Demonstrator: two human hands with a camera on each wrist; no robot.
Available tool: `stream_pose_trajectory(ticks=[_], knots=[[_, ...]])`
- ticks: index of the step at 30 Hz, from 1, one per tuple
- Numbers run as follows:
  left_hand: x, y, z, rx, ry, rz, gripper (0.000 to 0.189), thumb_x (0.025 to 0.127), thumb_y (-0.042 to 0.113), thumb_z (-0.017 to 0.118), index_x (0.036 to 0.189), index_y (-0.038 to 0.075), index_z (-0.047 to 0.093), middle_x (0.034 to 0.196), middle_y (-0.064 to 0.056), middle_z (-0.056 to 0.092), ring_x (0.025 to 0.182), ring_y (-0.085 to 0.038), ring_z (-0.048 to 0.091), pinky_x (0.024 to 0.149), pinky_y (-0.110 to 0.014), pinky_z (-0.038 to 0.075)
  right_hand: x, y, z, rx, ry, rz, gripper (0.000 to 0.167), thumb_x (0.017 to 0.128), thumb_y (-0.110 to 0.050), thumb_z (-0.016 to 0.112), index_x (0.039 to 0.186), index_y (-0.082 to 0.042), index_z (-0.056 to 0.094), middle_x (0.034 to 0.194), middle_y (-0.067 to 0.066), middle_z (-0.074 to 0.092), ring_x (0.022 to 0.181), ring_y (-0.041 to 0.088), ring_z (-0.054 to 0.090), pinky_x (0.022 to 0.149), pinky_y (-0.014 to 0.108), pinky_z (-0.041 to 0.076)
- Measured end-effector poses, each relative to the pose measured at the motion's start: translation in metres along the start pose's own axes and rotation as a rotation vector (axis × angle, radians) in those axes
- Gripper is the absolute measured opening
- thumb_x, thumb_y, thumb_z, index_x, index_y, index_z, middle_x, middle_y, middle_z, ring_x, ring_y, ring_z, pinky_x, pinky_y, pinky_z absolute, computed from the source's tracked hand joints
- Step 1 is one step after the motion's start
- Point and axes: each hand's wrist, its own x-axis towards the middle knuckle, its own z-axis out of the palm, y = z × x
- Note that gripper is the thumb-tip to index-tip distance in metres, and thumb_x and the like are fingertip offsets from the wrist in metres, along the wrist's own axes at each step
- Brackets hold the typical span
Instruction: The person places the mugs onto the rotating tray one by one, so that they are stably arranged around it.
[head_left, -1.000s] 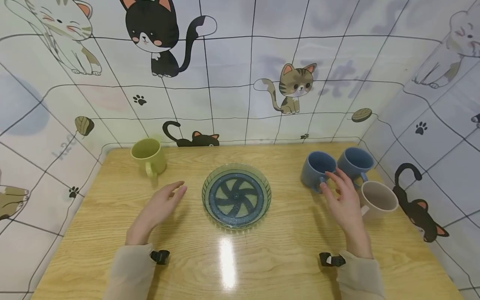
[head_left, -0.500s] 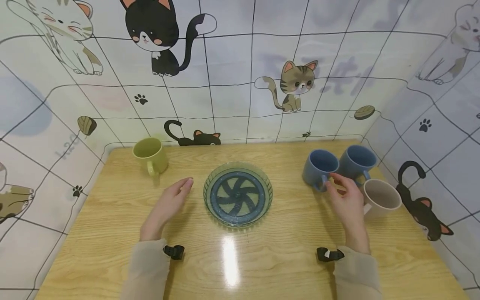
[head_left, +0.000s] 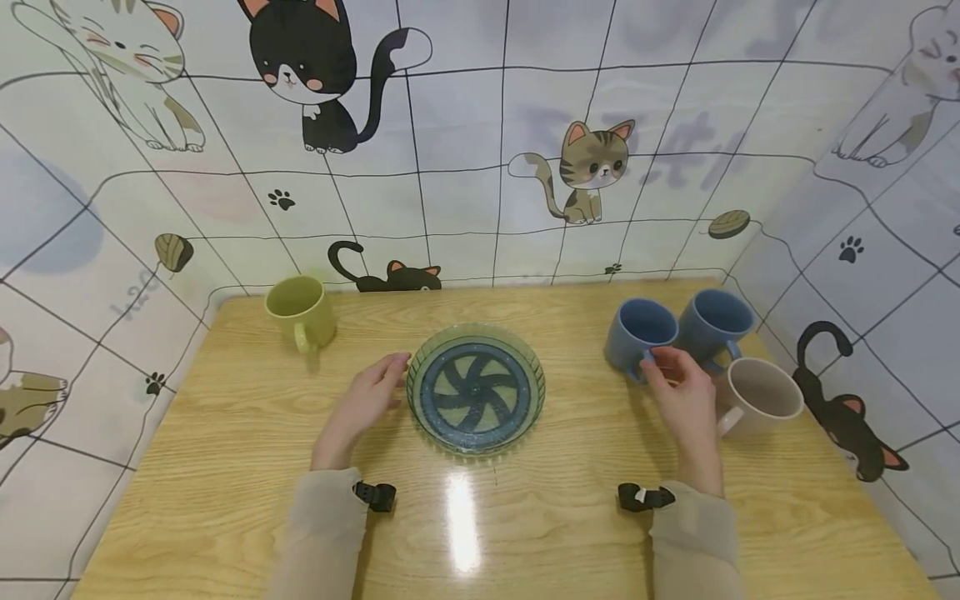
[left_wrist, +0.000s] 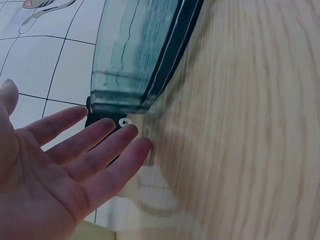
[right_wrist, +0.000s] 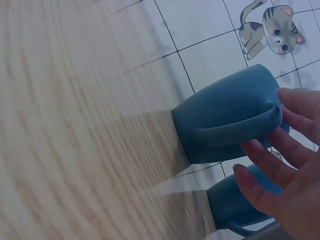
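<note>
Right of centre on the table, a blue mug (head_left: pixel 630 340) stands upright. My right hand (head_left: pixel 684 392) is at its handle, thumb and fingers curled about the handle's upper end in the right wrist view, where the mug (right_wrist: pixel 225 110) rests on the table. Left of centre, my left hand (head_left: pixel 366 402) reaches the left rim of a round, clear greenish dish (head_left: pixel 476 333) with a dark blue pinwheel pattern inside. Its fingers are nearly straight in the left wrist view, just short of or against the dish wall (left_wrist: pixel 130 55); contact is unclear.
A second blue mug (head_left: pixel 716 321) and a pale pinkish mug (head_left: pixel 761 396) stand close beside my right hand. A yellow-green mug (head_left: pixel 300 308) is at the back left. A cat-printed wall covering (head_left: pixel 465 200) borders the table's back and sides.
My left hand has moved right, up to the dish's left rim. My right hand's fingers have drawn together around the blue mug's handle. The dish and mugs stay in place.
</note>
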Motion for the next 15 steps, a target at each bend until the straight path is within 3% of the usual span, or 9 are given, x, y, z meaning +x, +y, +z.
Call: stream_pose_trajectory(ticks=[8, 15], knots=[[0.007, -0.005, 0.009, -0.089, 0.020, -0.001, 0.063, 0.106, 0.049, 0.027, 0.142, 0.001, 0.045, 0.134, -0.024, 0.052, 0.115, -0.038, 0.057, 0.080, -0.042, 0.057, 0.002, 0.000, 0.006, 0.054, 0.021, 0.106, 0.036, 0.091, -0.026, 0.072, 0.117, -0.005, 0.060, 0.103, 0.008, 0.067, 0.084, 0.001, 0.057, 0.070, 0.014, 0.046], [0.009, -0.008, 0.013, -0.020, 0.072, -0.026, 0.047, 0.105, 0.034, 0.044, 0.139, 0.002, 0.050, 0.130, -0.022, 0.057, 0.113, -0.033, 0.059, 0.083, -0.041, 0.056, 0.002, 0.000, 0.008, 0.097, 0.023, 0.153, 0.042, 0.089, -0.028, 0.073, 0.119, -0.004, 0.056, 0.091, 0.000, 0.068, 0.081, 0.004, 0.057, 0.067, 0.015, 0.046]])
